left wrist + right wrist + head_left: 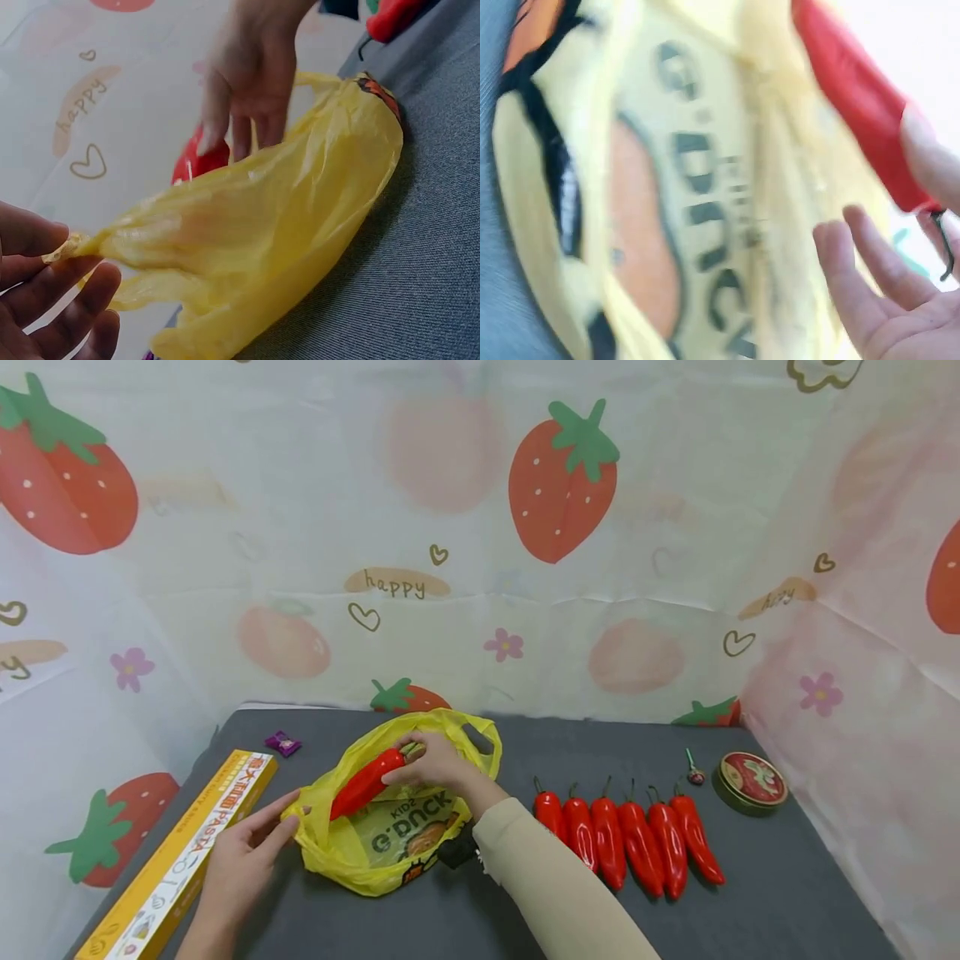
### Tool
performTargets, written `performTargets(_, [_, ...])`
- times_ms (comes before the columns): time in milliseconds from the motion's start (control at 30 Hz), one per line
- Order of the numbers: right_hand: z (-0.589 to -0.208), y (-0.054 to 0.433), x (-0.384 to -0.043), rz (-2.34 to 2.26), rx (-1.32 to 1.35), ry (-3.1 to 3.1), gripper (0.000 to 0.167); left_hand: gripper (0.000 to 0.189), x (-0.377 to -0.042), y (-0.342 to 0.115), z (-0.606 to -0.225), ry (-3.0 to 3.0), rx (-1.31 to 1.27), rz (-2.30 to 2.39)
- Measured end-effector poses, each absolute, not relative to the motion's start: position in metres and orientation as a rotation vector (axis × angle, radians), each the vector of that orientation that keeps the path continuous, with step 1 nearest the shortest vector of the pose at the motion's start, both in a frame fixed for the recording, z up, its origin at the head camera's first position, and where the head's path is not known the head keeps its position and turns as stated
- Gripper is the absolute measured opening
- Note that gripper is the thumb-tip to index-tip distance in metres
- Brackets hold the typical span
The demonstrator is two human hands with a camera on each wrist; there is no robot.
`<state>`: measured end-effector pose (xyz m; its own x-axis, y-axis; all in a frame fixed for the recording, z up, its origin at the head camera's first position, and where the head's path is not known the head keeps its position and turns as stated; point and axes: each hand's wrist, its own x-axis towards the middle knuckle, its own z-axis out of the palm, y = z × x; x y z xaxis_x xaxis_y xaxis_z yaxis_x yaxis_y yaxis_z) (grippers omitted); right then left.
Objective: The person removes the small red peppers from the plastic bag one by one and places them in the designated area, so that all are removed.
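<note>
A red chili pepper (367, 785) with a green stem is held near its stem end by my right hand (442, 767), over the mouth of a yellow plastic bag (322, 847). In the right wrist view my thumb lies along the pepper (859, 101), while other fingers are spread away from it. My left hand (238, 864) pinches the bag's left rim. The left wrist view shows the bag (292, 232) stretched from those fingertips, its wall partly hiding the pepper (199, 159). Printed lettering shows on the bag's inner side.
Several red chili peppers (641, 847) lie in a row right of the bag. Beyond them are a lollipop (695, 772) and a round tin (750, 783). A long yellow pasta box (180, 852) lies at left, with a purple wrapped candy (282, 743) behind it.
</note>
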<state>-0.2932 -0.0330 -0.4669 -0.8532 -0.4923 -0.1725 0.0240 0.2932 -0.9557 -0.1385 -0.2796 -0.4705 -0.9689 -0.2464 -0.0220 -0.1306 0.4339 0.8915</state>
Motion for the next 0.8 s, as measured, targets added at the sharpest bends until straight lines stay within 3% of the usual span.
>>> performTargets(300, [-0.433, 0.006, -0.297, -1.87, -0.353, 1.915, 0.047, 0.053, -0.139, -0.28, -0.47, -2.551, 0.32, -1.573])
performTargets(800, [-0.414, 0.078, -0.28, -1.773, -0.412, 2.069, 0.037, 0.053, -0.141, -0.278, -0.471, -2.557, 0.399, -1.595])
